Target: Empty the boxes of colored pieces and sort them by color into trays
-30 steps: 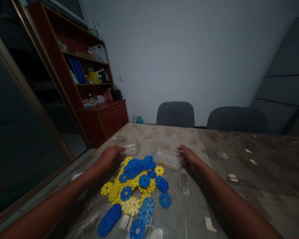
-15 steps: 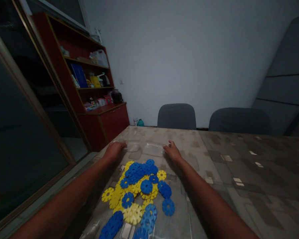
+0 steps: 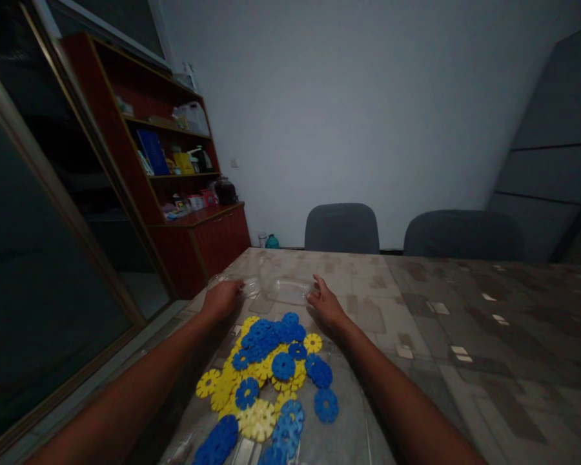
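A heap of blue and yellow toothed plastic discs (image 3: 271,368) lies on the patterned table (image 3: 465,349) between my forearms. Beyond the heap stand two clear plastic containers side by side, both hard to make out in the dim light. My left hand (image 3: 221,299) rests on the left container (image 3: 244,286), fingers curled over its near edge. My right hand (image 3: 325,302) touches the right side of the other clear container (image 3: 285,289), fingers spread.
Two grey chairs (image 3: 341,227) (image 3: 463,234) stand at the far side of the table. A red-brown shelf cabinet (image 3: 184,187) with books and boxes is at the left wall, beside a dark glass door (image 3: 39,258). A teal bottle (image 3: 272,241) sits on the floor.
Both hands pushed the clear containers away from me, past the disc heap. My right hand slid left and its fingers opened out; the two containers now sit close together.
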{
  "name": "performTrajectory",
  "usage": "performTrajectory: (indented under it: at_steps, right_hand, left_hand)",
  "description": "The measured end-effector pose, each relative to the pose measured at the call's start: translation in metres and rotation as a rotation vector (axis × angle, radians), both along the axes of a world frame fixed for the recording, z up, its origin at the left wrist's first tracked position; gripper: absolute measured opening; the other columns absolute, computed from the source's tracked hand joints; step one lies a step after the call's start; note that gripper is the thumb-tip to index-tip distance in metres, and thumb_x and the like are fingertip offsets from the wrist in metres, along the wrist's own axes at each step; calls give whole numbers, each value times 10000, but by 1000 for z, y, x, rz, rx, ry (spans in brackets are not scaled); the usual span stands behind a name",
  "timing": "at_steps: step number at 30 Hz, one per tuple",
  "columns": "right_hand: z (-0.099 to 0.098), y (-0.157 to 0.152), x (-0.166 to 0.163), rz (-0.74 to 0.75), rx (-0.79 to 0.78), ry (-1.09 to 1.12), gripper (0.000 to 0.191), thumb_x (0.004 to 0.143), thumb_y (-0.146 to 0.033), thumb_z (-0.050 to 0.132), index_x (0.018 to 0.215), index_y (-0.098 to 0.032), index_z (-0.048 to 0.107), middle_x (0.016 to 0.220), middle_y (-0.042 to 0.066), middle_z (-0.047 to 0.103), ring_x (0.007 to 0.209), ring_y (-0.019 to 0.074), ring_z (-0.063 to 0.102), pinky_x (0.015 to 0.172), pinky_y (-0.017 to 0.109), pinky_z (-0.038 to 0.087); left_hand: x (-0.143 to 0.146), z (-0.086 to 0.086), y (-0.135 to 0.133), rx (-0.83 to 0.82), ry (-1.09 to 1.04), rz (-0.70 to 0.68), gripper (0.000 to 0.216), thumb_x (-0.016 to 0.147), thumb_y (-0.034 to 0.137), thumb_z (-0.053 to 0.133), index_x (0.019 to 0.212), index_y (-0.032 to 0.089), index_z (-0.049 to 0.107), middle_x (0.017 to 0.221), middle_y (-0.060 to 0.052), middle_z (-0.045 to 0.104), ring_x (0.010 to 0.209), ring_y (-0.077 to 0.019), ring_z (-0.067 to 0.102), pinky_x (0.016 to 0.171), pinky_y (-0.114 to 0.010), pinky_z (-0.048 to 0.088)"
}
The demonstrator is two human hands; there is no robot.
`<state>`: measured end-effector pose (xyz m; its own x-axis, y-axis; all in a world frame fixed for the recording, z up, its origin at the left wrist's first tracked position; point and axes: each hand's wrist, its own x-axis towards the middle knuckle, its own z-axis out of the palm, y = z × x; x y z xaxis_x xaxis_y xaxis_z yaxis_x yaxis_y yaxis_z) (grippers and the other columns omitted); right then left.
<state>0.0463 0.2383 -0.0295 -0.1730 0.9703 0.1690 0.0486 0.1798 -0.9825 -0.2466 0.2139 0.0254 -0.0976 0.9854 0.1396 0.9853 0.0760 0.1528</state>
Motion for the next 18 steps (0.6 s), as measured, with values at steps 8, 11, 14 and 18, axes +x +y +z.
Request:
performTrajectory:
  at_steps: [8,11,14,18]
  right_hand:
    - [11,-14,4,15,63,-153,339,976,-337,636,1285,-202,604,1328,95,610,1111,251,636,931,476,549]
    - [14,-26,41,-28,80,-230,277,975,-359,638,1186,-181,649,1221,77,665,1037,225,663,896,449,559]
    - [19,-45,104,-119,107,-292,221,945,-338,643,1074,-168,702,1115,71,722,1013,228,682,918,451,540]
    - [31,-83,204,-317,132,-385,255,805,-323,585,939,-196,762,1047,109,771,1063,313,683,985,486,487]
  left_hand:
    - [14,6,9,42,17,-24,319,993,322,651,1274,178,605,1278,-94,633,1058,-260,666,882,-464,578]
    - [15,10,2,118,-8,-94,331,991,320,652,1288,182,599,1305,-98,620,1087,-270,656,902,-479,569]
    - [23,12,-7,190,-61,-204,331,990,319,655,1288,185,601,1327,-100,609,1119,-280,643,929,-496,554]
    - [58,11,-27,229,-169,-441,285,991,336,634,1226,175,643,1336,-109,630,1216,-304,605,1038,-545,477]
